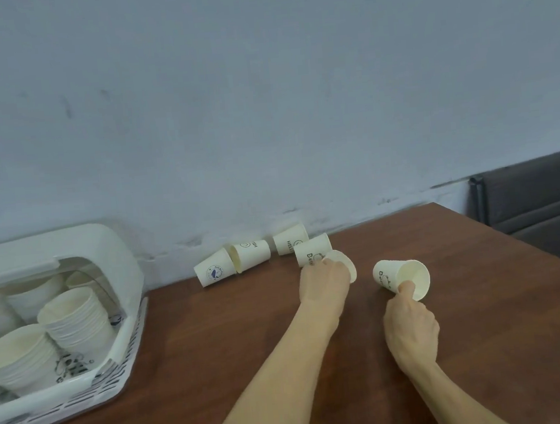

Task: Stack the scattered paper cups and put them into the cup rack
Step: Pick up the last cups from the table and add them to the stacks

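Paper cups (402, 278) (340, 266): 1 gripped in each hand (411, 325) (324, 281).

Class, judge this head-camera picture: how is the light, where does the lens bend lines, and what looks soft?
Head view: soft even light, faint shadows under the cups; wide lens bows the table edge and rack; the print on the far cups is slightly blurred; no strong glare.

Likely an office: a brown wooden table (485, 294) against a scuffed pale wall (260, 94), dark padded chair (540, 197) beside it.
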A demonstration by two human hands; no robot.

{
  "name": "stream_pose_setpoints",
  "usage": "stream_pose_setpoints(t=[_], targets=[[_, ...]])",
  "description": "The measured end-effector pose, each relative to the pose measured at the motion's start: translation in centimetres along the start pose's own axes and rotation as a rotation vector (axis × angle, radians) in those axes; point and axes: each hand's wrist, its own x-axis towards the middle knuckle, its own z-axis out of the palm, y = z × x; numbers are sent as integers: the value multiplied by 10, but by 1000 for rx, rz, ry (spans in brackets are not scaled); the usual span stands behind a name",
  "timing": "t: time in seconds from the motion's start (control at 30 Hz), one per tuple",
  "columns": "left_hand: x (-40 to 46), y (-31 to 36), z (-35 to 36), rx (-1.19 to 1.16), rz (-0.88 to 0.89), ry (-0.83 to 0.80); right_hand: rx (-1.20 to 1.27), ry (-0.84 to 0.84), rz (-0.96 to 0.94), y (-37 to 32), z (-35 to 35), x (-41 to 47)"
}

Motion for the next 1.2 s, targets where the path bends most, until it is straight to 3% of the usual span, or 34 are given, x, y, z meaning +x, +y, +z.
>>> stream_pose_setpoints(t=[0.27,0.43,0.77,1.2], targets=[[-75,-29,-3,-12,34,53,-157,-1,-223,-13,-20,-26],[-108,-48,-23,-46,-36,63,-143,146,-431,-40,-46,-48],[-167,-100,-48,-78,-191,122,-203,174,-749,-99,-74,-79],[-246,-214,-54,-95,-395,215,-151,206,-1012,-218,-80,-134]])
